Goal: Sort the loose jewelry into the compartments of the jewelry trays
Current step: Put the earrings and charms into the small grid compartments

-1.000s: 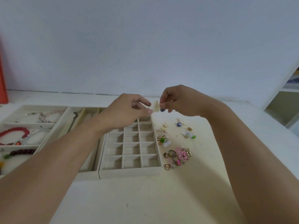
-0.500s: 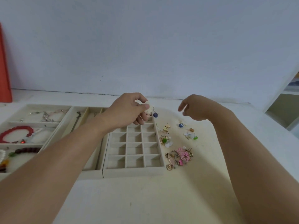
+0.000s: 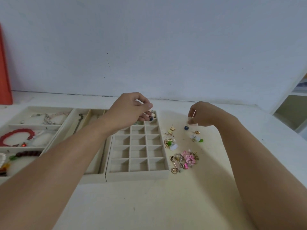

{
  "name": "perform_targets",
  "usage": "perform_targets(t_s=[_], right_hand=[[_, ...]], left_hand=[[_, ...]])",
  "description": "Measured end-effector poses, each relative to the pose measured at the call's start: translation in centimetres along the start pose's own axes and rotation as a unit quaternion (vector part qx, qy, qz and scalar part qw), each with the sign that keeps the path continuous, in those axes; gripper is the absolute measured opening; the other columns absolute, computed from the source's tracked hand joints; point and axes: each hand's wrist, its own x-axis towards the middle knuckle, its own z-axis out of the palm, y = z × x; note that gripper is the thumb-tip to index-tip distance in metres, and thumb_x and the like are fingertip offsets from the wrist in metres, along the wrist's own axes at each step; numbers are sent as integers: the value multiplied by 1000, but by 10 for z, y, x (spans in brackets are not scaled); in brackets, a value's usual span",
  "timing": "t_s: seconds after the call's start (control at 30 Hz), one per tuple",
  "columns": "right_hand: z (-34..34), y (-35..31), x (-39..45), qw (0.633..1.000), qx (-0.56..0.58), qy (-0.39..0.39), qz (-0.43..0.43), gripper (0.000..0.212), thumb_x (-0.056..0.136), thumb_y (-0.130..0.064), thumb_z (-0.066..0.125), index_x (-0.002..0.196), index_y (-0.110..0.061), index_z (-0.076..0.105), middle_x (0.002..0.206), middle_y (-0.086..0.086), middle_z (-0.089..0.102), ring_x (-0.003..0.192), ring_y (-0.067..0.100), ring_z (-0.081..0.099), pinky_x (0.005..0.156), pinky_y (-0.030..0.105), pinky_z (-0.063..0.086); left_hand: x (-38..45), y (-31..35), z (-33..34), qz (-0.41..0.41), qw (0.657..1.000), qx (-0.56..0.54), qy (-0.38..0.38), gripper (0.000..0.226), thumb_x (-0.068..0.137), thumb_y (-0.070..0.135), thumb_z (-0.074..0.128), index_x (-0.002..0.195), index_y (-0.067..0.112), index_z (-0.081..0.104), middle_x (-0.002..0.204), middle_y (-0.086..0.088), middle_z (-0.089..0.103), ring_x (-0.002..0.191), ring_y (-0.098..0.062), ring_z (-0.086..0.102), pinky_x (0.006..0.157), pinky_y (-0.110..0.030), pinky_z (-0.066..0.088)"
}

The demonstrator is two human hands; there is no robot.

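My left hand (image 3: 131,112) hovers over the far right corner compartment of the beige grid tray (image 3: 137,176). Its fingertips pinch a small earring with a blue bead (image 3: 150,117) that hangs into that compartment. My right hand (image 3: 205,116) is to the right, just above the table, and pinches a small pale piece with a thin pin (image 3: 192,117). Below it lies loose jewelry: a blue bead earring (image 3: 186,128), gold studs (image 3: 172,129), green-and-white pieces (image 3: 171,144), and a pink flower earring (image 3: 190,158) among gold rings.
Left of the grid tray stands a tray with long slots (image 3: 86,173). Further left, a tray (image 3: 10,126) holds a red bracelet (image 3: 16,135), dark beads (image 3: 29,153) and a chain (image 3: 49,118). A red object (image 3: 5,72) stands far left and a shelf (image 3: 295,112) far right.
The hands have drawn apart. My left hand carried the blue-bead earring down to the tray's far corner compartment. My right hand dropped toward the loose pile, holding the pale piece.
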Motion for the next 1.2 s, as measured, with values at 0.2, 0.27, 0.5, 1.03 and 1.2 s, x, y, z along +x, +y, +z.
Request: perform_targets(t_s=[0.2, 0.27, 0.5, 1.03, 1.2], right_hand=[[-20, -32, -21, 986, 93, 71, -117, 11, 88, -28, 77, 85, -29, 67, 83, -12, 70, 74, 12, 69, 62, 26, 52], [-23, -46, -29, 977, 113, 88, -158, 13, 85, -27, 80, 83, -31, 68, 82, -15, 70, 72, 5, 66, 61, 23, 49], [-18, -74, -46, 938, 181, 108, -275, 16, 77, -17, 87, 79, -24, 73, 73, -15, 72, 66, -2, 65, 55, 14, 45], [-4, -76, -44, 901, 260, 167, -306, 17, 81, -8, 81, 77, -24, 77, 70, -12, 69, 60, -1, 57, 56, 11, 41], [-6, -74, -38, 923, 315, 48, -218, 22, 91, -2, 70, 105, -19, 68, 90, -7, 76, 77, 13, 71, 73, 32, 59]], left_hand=[[-3, 0, 0, 29, 996, 83, -13, 16, 100, 9, 59, 100, 14, 75, 89, -11, 76, 69, -8, 71, 73, -22, 58], [-3, 1, -1, 32, 996, 86, -10, 18, 101, 10, 58, 102, 14, 76, 90, -10, 76, 68, -5, 68, 72, -20, 57], [-3, 4, -3, 15, 997, 73, -7, 16, 99, 20, 62, 97, 16, 77, 94, 1, 77, 71, -9, 72, 73, -21, 58], [-2, 3, -12, -2, 999, -15, -31, 12, 92, 22, 72, 92, 11, 78, 78, -5, 76, 64, -11, 66, 55, -16, 49], [1, 0, -14, 9, 999, -8, 36, 12, 89, 25, 76, 85, 13, 78, 72, -1, 73, 57, -9, 61, 51, -14, 46]])
